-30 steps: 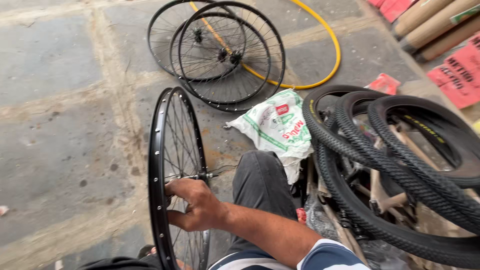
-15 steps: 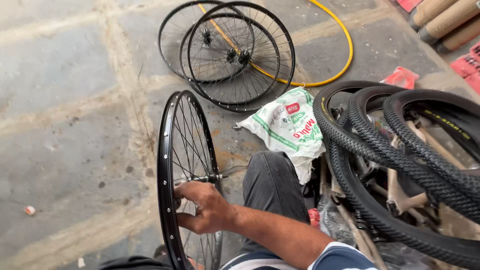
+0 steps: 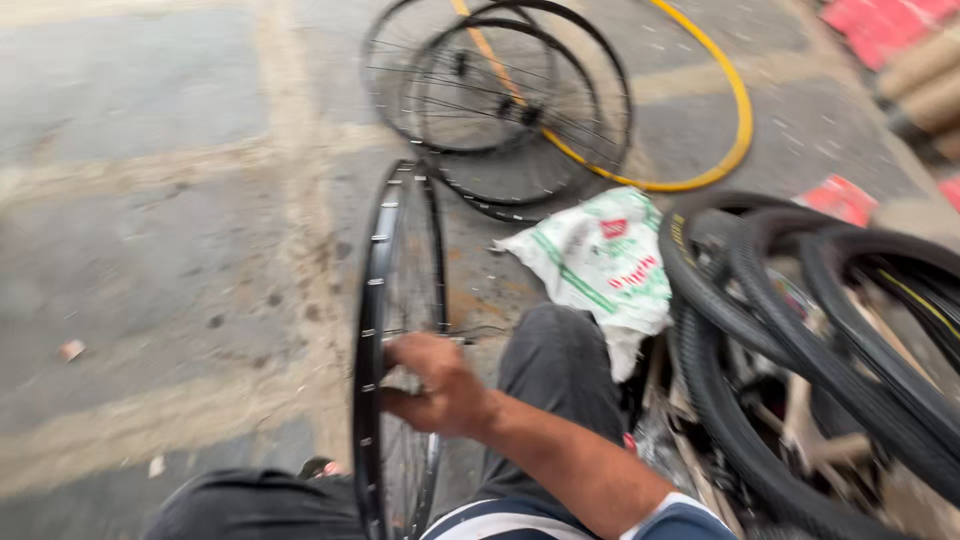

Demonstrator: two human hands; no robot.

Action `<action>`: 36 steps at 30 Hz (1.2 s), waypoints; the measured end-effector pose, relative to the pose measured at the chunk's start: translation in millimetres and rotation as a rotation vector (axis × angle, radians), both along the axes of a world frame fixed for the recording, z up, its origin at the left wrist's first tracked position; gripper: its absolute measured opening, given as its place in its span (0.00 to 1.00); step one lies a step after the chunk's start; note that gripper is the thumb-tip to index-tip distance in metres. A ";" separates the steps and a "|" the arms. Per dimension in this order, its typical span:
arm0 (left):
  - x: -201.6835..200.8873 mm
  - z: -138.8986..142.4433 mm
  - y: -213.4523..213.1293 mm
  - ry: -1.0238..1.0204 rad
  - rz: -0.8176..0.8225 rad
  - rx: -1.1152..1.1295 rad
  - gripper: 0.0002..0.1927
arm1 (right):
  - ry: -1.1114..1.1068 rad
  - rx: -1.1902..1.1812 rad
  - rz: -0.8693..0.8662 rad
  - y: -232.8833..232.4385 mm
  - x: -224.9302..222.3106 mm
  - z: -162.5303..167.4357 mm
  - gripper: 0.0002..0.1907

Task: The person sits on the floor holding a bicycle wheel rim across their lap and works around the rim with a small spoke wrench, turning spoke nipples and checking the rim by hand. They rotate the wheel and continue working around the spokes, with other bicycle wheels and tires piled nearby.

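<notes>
Paved stone floor [image 3: 150,250] is seen below. An upright black wheel [image 3: 400,330] is stood on edge, its rim running from 12 to 6 o'clock. It is gripped near the hub by the right hand [image 3: 435,385], fingers curled shut. No left hand is visible.

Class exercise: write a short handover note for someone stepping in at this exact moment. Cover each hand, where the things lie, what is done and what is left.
Right hand: gripping the upright black spoked wheel at its hub, between the knees.
Left hand: not in view.
Nearby: spare wheels and a yellow rim flat on the floor ahead; white printed bag and a stack of black tyres to the right.
Done: wheel stood up and steadied.
Left: no tyre on it yet.
</notes>
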State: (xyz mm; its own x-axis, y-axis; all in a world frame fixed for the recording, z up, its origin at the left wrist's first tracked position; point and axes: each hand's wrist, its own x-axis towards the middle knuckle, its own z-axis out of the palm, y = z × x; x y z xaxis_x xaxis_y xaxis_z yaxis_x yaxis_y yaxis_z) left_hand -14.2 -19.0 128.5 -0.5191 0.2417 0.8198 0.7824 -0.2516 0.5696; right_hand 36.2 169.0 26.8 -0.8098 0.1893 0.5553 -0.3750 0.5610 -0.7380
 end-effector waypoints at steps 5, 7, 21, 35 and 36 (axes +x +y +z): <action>15.5 -47.7 13.7 -0.021 0.172 -0.377 0.38 | 0.359 0.361 -0.227 6.5 -13.9 -10.7 0.17; 24.4 -72.3 21.2 -0.050 0.241 -0.508 0.38 | 0.291 0.263 -0.187 6.6 -14.0 -19.6 0.19; 30.0 -113.1 22.8 -0.479 -0.017 -0.716 0.19 | -0.611 -0.796 0.865 117.8 -28.1 -56.6 0.27; 27.1 -112.0 24.2 -0.376 -0.026 -0.663 0.20 | -0.323 -0.092 0.531 61.8 -31.6 -10.4 0.19; 27.3 -112.2 24.0 -0.405 -0.025 -0.686 0.20 | -0.264 -0.054 0.430 59.6 -32.5 -15.4 0.20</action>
